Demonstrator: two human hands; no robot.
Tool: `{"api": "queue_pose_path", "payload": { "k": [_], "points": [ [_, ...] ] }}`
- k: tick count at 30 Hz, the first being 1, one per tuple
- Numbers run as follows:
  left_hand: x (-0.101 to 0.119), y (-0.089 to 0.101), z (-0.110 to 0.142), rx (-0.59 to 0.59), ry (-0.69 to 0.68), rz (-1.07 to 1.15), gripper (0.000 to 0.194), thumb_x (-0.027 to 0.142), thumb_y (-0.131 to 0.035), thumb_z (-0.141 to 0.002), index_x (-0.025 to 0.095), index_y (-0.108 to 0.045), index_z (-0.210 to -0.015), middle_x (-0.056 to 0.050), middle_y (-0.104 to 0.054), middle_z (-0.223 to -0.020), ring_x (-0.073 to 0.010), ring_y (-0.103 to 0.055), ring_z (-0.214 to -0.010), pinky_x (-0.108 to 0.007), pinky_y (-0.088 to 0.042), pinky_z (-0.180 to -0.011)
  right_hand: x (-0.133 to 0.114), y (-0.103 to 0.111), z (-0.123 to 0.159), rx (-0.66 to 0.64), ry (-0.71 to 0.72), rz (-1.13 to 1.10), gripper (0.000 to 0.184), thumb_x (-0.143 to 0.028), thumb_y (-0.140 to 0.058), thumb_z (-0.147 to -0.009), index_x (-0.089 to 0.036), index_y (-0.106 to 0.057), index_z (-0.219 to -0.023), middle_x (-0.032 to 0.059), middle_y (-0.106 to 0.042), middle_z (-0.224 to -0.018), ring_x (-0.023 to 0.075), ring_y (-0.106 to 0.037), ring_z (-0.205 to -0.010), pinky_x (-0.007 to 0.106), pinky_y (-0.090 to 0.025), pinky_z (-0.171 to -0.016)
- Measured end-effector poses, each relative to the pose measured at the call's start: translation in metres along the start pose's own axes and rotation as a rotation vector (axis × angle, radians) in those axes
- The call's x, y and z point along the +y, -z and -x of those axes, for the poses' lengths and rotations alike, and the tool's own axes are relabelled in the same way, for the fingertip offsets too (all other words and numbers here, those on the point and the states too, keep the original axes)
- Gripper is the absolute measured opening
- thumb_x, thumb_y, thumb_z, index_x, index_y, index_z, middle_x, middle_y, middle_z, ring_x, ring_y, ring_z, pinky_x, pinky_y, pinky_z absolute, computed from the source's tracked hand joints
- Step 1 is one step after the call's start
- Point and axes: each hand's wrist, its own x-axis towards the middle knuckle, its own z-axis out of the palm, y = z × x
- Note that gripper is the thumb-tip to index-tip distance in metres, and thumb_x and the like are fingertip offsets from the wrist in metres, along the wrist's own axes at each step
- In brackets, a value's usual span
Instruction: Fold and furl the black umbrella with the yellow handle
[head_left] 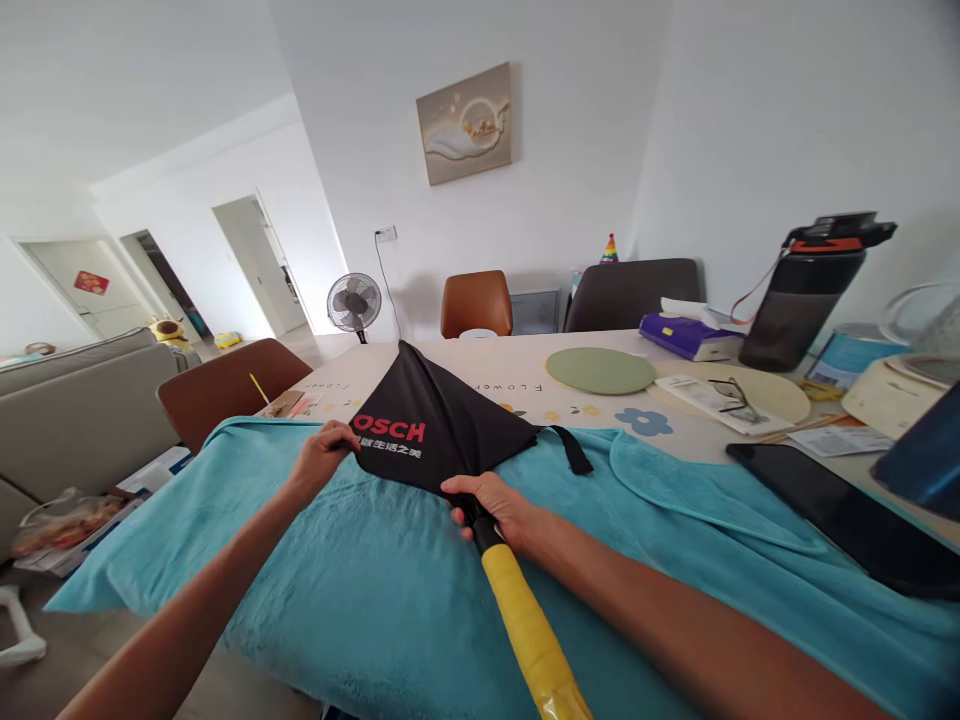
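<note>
A black umbrella (450,405) with red and white lettering lies partly folded over a teal blanket (360,580), its tip pointing away from me. My left hand (324,455) pinches the left edge of its canopy beside the lettering. Around the shaft, just below the canopy, my right hand (491,505) is closed. The umbrella's yellow-wrapped handle (529,630) runs down toward me from that grip. A black strap (571,448) sticks out from the right side of the canopy onto the blanket.
On the table's right side are a black tablet (847,515), eyeglasses (735,400) on papers, a dark water bottle (802,295), a purple box (686,335) and a green round mat (600,371). Chairs (478,303) and a fan (354,303) stand beyond the table.
</note>
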Motion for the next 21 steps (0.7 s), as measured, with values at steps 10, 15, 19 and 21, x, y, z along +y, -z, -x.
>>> {"api": "queue_pose_path", "payload": {
  "k": [10,15,19,21],
  "points": [
    [-0.031,-0.011,0.017,-0.170,0.030,-0.086,0.020,0.008,-0.046,-0.060,0.020,-0.062,-0.060,-0.002,-0.057,-0.079,-0.0156,-0.055,-0.080,-0.030,-0.041,-0.079,-0.004,-0.008,0.011,0.068,0.015,0.011,0.021,-0.024,-0.058,-0.080,-0.018,-0.039,-0.072,-0.0064,-0.044,-0.051,0.0063,-0.041,-0.034,0.017,-0.033,-0.028],
    [-0.030,-0.006,0.015,-0.113,0.003,-0.134,0.016,0.015,-0.047,-0.065,0.021,-0.061,-0.059,-0.002,-0.059,-0.075,-0.0171,-0.054,-0.080,-0.031,-0.040,-0.079,-0.006,-0.009,0.014,0.062,0.003,0.039,0.021,-0.025,-0.057,-0.080,-0.019,-0.039,-0.072,-0.0061,-0.045,-0.050,0.0059,-0.041,-0.033,0.016,-0.033,-0.029],
    [-0.035,-0.010,0.021,-0.250,0.031,-0.146,0.018,0.015,-0.046,-0.062,0.022,-0.063,-0.059,-0.001,-0.061,-0.074,-0.0177,-0.054,-0.080,-0.031,-0.041,-0.080,-0.008,-0.009,0.017,0.048,-0.044,0.048,0.026,-0.031,-0.056,-0.082,-0.020,-0.035,-0.071,-0.0076,-0.041,-0.046,0.0061,-0.038,-0.030,0.015,-0.032,-0.028],
    [-0.037,-0.011,0.021,-0.284,0.025,-0.170,0.022,0.014,-0.045,-0.061,0.022,-0.064,-0.061,-0.002,-0.062,-0.076,-0.0184,-0.055,-0.083,-0.031,-0.041,-0.081,-0.008,-0.008,0.016,0.026,-0.031,0.031,0.027,-0.035,-0.055,-0.083,-0.020,-0.036,-0.071,-0.0068,-0.042,-0.046,0.0060,-0.038,-0.031,0.016,-0.031,-0.027]
  ]
}}
